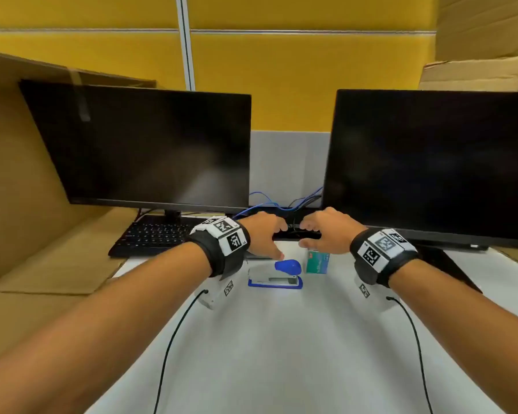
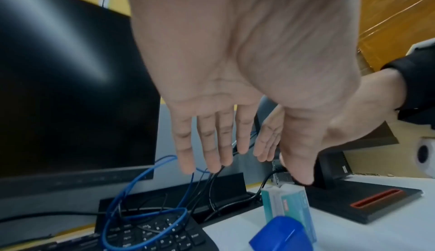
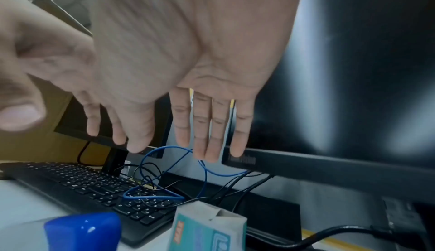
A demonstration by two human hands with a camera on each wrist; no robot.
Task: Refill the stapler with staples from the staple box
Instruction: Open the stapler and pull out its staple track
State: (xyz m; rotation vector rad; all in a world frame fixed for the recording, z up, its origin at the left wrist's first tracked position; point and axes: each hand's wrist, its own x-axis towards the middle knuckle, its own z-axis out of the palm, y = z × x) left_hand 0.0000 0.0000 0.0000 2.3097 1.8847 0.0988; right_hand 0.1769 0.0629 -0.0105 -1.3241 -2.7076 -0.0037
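We see both hands hovering over the white desk (image 1: 281,339), holding nothing. Left hand (image 1: 262,234) has relaxed, extended fingers above the stapler (image 1: 277,274), which sits closed with its blue-topped end toward the staple box (image 1: 317,261). Right hand (image 1: 326,231) is likewise loose above the box, which stands upright just right of the stapler. Keyboard (image 1: 156,234) and blue cable (image 1: 266,204) lie behind.

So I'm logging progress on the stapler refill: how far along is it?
Nothing looks done yet. The stapler sits on the desk with the staple box upright beside it, untouched. Left hand and right hand hover above them, fingers relaxed, holding nothing. Opening the stapler, taking staples, loading and closing all remain.
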